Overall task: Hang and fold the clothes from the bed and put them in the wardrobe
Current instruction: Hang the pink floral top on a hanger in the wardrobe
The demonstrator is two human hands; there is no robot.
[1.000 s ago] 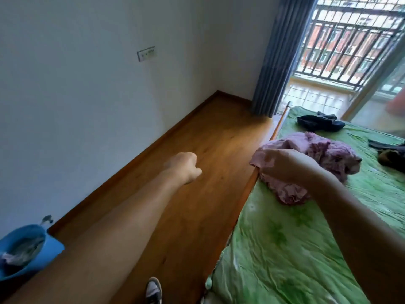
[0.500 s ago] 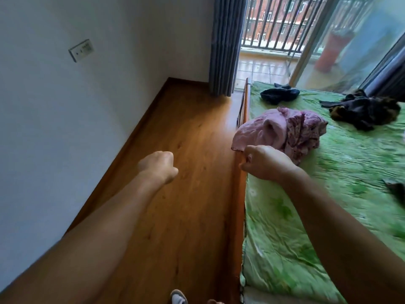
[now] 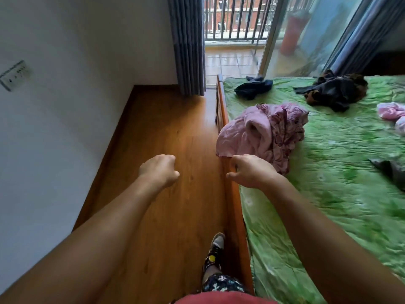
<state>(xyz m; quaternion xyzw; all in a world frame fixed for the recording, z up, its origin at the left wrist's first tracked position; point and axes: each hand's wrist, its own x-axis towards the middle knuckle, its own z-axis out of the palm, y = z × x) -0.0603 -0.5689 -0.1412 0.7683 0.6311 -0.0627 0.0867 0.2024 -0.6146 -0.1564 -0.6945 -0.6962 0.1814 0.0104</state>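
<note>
Left grip, right grip fisted.

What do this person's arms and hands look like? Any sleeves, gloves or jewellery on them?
The left forearm and right forearm are bare, no sleeve in view. The left hand and right hand wear no gloves; no watch, bracelet or ring shows. Below are a red garment edge, dark flower-patterned legwear and a sneaker.

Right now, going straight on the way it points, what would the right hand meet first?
Probably the pink garment, its hem just beyond the right hand at the bed edge; depth unclear.
</note>
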